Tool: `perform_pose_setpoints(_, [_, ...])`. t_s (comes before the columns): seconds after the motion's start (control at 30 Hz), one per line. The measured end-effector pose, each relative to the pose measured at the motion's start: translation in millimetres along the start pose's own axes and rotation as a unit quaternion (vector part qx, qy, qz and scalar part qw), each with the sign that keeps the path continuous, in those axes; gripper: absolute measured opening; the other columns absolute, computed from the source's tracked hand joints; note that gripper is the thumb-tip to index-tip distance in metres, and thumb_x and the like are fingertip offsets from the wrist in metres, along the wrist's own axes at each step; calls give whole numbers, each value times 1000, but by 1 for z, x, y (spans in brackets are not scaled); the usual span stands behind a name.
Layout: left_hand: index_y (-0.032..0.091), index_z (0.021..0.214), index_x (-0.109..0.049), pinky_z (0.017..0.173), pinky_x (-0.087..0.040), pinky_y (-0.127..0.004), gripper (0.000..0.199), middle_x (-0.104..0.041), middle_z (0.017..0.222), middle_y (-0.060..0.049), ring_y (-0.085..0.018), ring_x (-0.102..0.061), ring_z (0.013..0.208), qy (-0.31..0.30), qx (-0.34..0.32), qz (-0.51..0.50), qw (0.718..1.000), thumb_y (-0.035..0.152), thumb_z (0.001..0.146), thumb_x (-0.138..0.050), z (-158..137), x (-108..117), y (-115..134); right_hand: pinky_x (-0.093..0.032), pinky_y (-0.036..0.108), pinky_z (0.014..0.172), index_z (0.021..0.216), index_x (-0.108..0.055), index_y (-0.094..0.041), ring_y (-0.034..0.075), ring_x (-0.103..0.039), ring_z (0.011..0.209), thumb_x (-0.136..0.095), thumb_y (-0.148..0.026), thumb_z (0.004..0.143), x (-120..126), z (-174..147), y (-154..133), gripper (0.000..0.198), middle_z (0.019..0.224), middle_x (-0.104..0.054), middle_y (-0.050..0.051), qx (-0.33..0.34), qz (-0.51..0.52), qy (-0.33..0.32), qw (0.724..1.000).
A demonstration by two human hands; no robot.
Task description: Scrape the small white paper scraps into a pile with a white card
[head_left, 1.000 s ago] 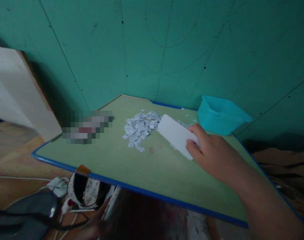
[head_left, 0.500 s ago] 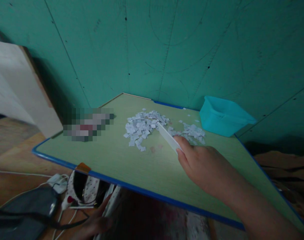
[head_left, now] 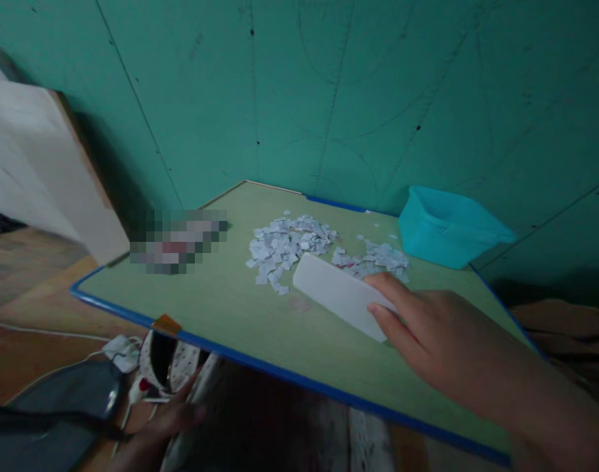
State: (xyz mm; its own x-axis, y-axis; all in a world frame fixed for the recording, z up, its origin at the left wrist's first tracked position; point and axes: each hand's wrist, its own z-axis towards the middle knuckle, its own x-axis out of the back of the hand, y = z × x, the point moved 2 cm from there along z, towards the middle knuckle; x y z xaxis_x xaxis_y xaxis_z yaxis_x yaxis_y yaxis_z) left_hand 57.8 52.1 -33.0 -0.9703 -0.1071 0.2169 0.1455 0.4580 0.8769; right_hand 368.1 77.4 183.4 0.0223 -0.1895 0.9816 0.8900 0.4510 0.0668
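My right hand (head_left: 422,321) grips one end of a flat white rectangular piece (head_left: 341,292) with rounded corners, its broad face tilted up toward me. Its far end lies just by the near side of a heap of small white paper scraps (head_left: 284,246) on the pale green tabletop (head_left: 220,308). A smaller patch of scraps (head_left: 385,259) lies behind the piece to the right. My left hand (head_left: 168,423), dim and blurred, is low below the table's front edge, with its fingers at the pale, worn edge of a dark-centred thing (head_left: 193,390) that I cannot make out.
A turquoise plastic bin (head_left: 447,226) stands at the table's back right, against the green wall (head_left: 289,85). A pixelated item (head_left: 181,242) lies on the left side. A white board (head_left: 48,151) leans at far left. Cables and a white plug block (head_left: 122,352) are on the floor.
The white piece has turned from nearly edge-on to showing its broad face, and its tip has come back from the heap. My left hand has shifted slightly left with the worn-edged thing.
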Motion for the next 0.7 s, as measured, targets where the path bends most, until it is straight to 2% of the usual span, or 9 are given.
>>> perform_pose_setpoints(0.07, [30,48,-39,49,-38,-32,19,-49,37,5,-18,-43,43,-46,12,19,999,31,41,-56,7,5,-8,-34,24,53,109,-47,-18,14,-56,65,-36,-24,81,-1,8,12,31,91,-62,6,-33,61,7,998])
perform_pose_setpoints(0.13, [29,45,-41,52,-39,-32,17,-48,40,4,-17,-43,45,-72,11,48,996,33,43,-57,12,10,-14,-38,24,59,106,-48,-20,15,-57,74,-36,-26,82,-6,18,26,28,89,-62,4,-57,145,-25,987])
perform_pose_setpoints(0.3, [28,40,-38,51,-36,-32,20,-43,35,6,-14,-37,41,-81,20,81,993,39,41,-55,19,22,-23,-41,24,65,98,-52,-17,16,-56,79,-43,-28,77,-22,32,56,25,90,-61,4,-108,297,-91,944])
perform_pose_setpoints(0.43, [27,44,-45,51,-35,-32,16,-44,35,6,-15,-38,43,-69,19,56,996,40,40,-55,17,28,-25,-41,24,69,102,-51,-16,15,-56,84,-45,-26,76,-28,33,51,28,95,-60,4,-92,392,-147,903])
perform_pose_setpoints(0.5, [28,44,-44,51,-35,-32,17,-39,33,8,-14,-35,41,-73,14,53,996,37,41,-58,13,26,-21,-42,24,69,101,-51,-16,14,-56,83,-45,-26,77,-29,31,42,27,94,-60,4,-71,437,-190,877])
perform_pose_setpoints(0.57, [29,41,-39,50,-34,-32,21,-34,33,9,-13,-32,39,-86,11,50,995,33,41,-60,9,23,-14,-42,24,65,105,-50,-15,13,-56,80,-46,-28,77,-30,30,37,31,92,-59,4,-79,464,-213,856])
perform_pose_setpoints(0.63, [29,35,-34,49,-35,-31,27,-36,34,7,-13,-33,39,-97,17,39,994,31,44,-60,5,21,-8,-42,24,61,110,-46,-15,13,-55,76,-47,-30,77,-32,31,37,37,90,-59,4,-106,473,-203,850])
perform_pose_setpoints(0.7, [28,34,-40,49,-39,-30,24,-46,39,4,-15,-41,41,-99,14,18,995,31,47,-60,3,20,-2,-41,23,58,113,-44,-15,13,-55,74,-46,-30,77,-36,33,38,39,89,-58,4,-123,478,-181,850])
